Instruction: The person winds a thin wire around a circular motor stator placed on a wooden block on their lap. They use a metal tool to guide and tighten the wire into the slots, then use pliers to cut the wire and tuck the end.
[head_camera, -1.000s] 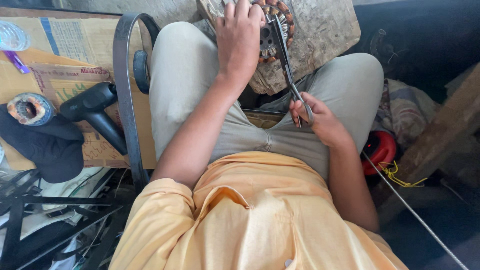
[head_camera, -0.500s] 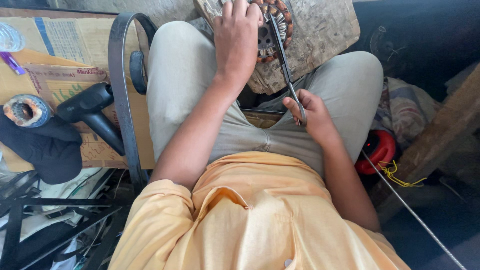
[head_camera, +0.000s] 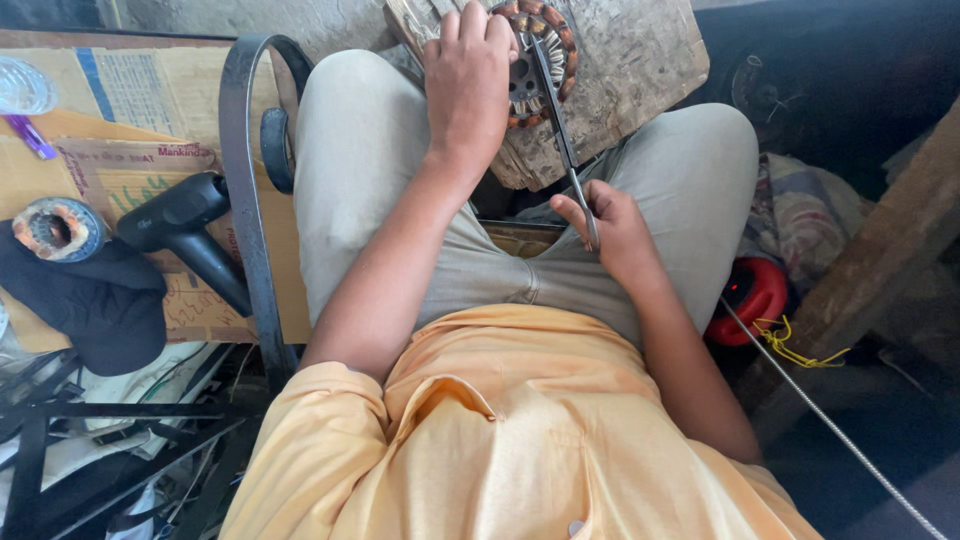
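- A round motor winding (head_camera: 545, 62), ringed with copper-coloured coils, lies flat on a worn wooden block (head_camera: 640, 70) propped across the person's knees.
- The left hand (head_camera: 468, 85) presses down on the winding's left part, fingers curled over its rim, its grip clenched on it.
- A thin metal rod (head_camera: 562, 140) runs from the winding's middle back toward the body; its long axis goes near to far, tip on the winding.
- The right hand (head_camera: 612, 230) pinches the rod's near end, grip closed around it, well back from the winding; the left hand is the nearer one.
- To the left, a black heat gun (head_camera: 185, 230) and a second coil ring (head_camera: 55, 228) lie on cardboard (head_camera: 120, 90).
- A red tool (head_camera: 752, 298) sits by the right thigh.
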